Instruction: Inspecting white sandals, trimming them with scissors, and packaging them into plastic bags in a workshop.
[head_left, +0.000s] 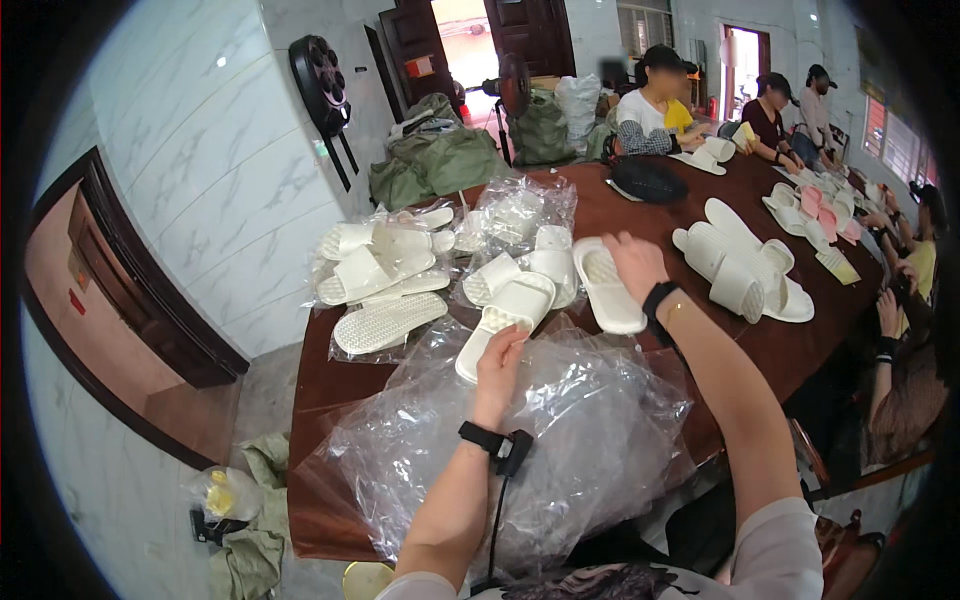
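While the left hand (pixel 496 365) grips a white slide slipper (pixel 520 303) above clear plastic bags (pixel 400 450), the right hand (pixel 636 265) (can't tell how firmly) meets a second slipper (pixel 598 290), with plastic-wrapped slippers (pixel 388 258) heaped left and loose slippers (pixel 735 265) unbagged right!

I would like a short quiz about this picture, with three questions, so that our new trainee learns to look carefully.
1. True or false: the left hand is empty.
2. What covers much of the near part of the table?
a) pink slippers
b) clear plastic
c) green sacks
3. Fill in: the band on the person's left wrist is ____ in colour.

Key:
1. False; it holds a white slipper.
2. b
3. black
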